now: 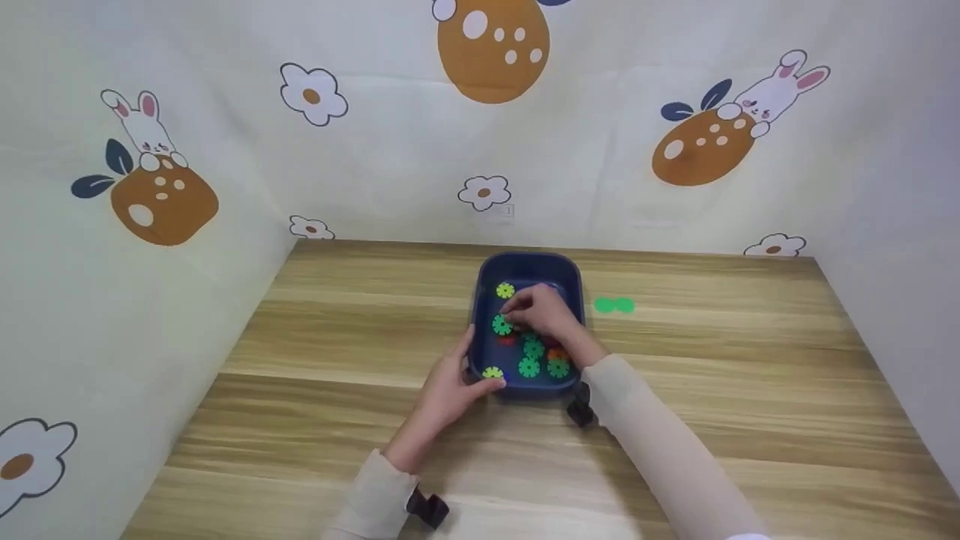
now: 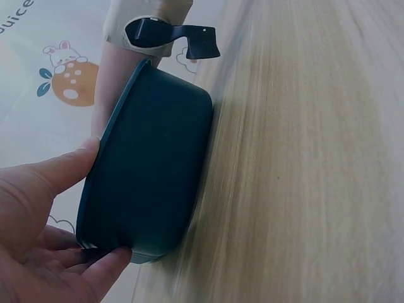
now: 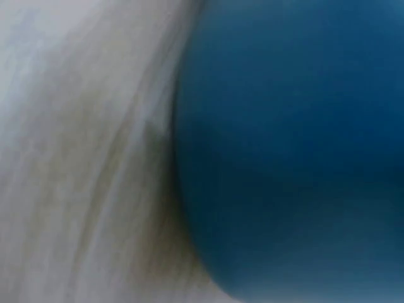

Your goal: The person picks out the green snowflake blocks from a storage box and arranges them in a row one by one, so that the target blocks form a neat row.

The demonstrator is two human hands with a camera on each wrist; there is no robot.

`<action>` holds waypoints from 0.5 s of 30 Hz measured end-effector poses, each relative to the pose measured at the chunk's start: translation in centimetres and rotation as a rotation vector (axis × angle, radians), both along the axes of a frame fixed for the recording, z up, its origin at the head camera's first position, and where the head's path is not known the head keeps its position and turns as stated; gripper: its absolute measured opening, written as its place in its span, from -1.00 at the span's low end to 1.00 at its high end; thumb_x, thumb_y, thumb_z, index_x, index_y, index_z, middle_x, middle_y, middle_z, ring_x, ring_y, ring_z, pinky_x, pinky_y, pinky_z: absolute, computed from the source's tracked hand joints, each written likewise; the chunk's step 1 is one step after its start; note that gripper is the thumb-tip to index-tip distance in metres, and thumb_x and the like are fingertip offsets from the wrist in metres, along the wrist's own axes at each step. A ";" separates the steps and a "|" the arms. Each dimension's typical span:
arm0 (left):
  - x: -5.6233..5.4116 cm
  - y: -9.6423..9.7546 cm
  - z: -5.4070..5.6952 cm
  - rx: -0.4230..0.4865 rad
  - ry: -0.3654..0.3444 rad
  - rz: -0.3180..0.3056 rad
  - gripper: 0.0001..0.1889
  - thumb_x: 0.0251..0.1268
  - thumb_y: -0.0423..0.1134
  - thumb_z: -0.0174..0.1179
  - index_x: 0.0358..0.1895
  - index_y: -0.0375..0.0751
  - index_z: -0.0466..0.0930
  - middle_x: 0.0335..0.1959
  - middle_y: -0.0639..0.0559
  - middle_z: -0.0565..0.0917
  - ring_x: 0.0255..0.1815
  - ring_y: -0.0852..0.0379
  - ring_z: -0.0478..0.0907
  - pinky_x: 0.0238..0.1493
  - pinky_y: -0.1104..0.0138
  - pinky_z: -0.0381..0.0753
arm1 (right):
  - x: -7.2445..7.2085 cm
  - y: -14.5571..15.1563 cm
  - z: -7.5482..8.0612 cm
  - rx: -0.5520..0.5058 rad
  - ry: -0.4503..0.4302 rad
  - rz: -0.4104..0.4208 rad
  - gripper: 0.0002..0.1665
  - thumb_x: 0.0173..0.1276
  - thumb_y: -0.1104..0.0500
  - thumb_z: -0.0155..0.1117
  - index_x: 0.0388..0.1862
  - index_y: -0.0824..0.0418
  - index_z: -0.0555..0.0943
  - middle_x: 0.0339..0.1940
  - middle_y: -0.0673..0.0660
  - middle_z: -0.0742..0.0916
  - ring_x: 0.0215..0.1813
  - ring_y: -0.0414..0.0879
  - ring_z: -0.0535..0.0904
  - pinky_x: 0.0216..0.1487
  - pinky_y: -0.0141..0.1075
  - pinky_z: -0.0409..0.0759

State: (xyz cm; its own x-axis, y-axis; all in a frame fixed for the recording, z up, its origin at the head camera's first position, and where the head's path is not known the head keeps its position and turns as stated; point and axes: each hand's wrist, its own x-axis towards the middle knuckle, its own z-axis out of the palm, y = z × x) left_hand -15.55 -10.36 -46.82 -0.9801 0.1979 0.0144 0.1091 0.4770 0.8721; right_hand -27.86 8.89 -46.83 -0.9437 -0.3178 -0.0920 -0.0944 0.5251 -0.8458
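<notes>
A dark blue plastic tub stands on the table, holding several notched plastic discs. My left hand grips its near left corner; in the left wrist view the thumb lies on the rim and the fingers curl round the wall. Inside the tub, my right hand pinches a green notched disc at its fingertips. A red disc lies just below that one. More green discs and an orange disc lie at the near right, and yellow discs at the far and near left.
Two joined green discs lie on the wooden table, right of the tub. Patterned cloth hangs behind and at both sides. The tub's outer wall fills much of the blurred right wrist view.
</notes>
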 end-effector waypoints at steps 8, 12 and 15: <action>-0.2 0.3 0.0 -0.011 0.001 -0.010 -0.04 0.21 -0.15 0.42 0.57 -0.34 0.03 0.56 -0.35 0.18 0.56 -0.27 0.17 0.54 -0.06 0.23 | 0.0 0.6 0.6 -0.075 -0.003 -0.041 -0.85 0.36 0.22 0.36 -0.16 0.22 0.78 -0.16 0.19 0.81 -0.30 -0.18 0.74 -0.17 -0.29 0.76; -0.1 0.1 0.0 -0.015 0.009 -0.003 -0.04 0.19 -0.16 0.43 0.56 -0.37 0.05 0.54 -0.37 0.22 0.54 -0.28 0.20 0.54 -0.07 0.22 | 0.0 0.8 1.4 -0.090 -0.005 -0.063 -0.85 0.35 0.20 0.37 -0.15 0.21 0.77 -0.17 0.18 0.81 -0.30 -0.18 0.74 -0.17 -0.30 0.76; -0.1 -0.1 0.0 -0.015 0.012 0.003 -0.03 0.17 -0.16 0.44 0.55 -0.37 0.05 0.53 -0.37 0.22 0.54 -0.28 0.20 0.54 -0.06 0.22 | -0.1 1.0 2.0 -0.096 0.014 -0.067 -0.83 0.35 0.21 0.37 -0.14 0.23 0.77 -0.16 0.20 0.81 -0.31 -0.20 0.73 -0.17 -0.31 0.76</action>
State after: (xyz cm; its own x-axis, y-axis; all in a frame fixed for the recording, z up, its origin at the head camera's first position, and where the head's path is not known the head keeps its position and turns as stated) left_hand -15.66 -10.42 -46.82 -0.9805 0.1952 0.0233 0.1181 0.4905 0.8634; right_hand -27.91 9.93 -44.81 -0.9641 -0.2607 -0.0507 -0.0740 0.4470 -0.8915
